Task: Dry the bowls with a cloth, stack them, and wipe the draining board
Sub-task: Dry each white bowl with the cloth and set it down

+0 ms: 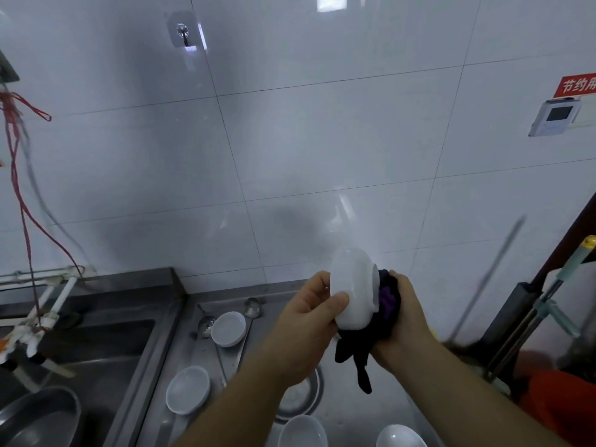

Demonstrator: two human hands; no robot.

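Note:
My left hand (309, 314) grips a white bowl (353, 285) held on its side above the steel draining board (361, 411). My right hand (403, 314) holds a dark purple cloth (383, 314) bunched against the bowl's open side, with a tail of cloth hanging down. Several more white bowls lie on the board: one at the back (228, 328), one on the left (188, 389), and two at the front edge (302, 431) (400, 436).
A sink (96, 343) with a metal basin (38, 417) lies to the left, with a tap (42, 304) over it. Two ladles (251, 308) lie at the back of the board, and a round metal dish (303, 395) sits under my arms. Mop handles (548, 311) lean at the right.

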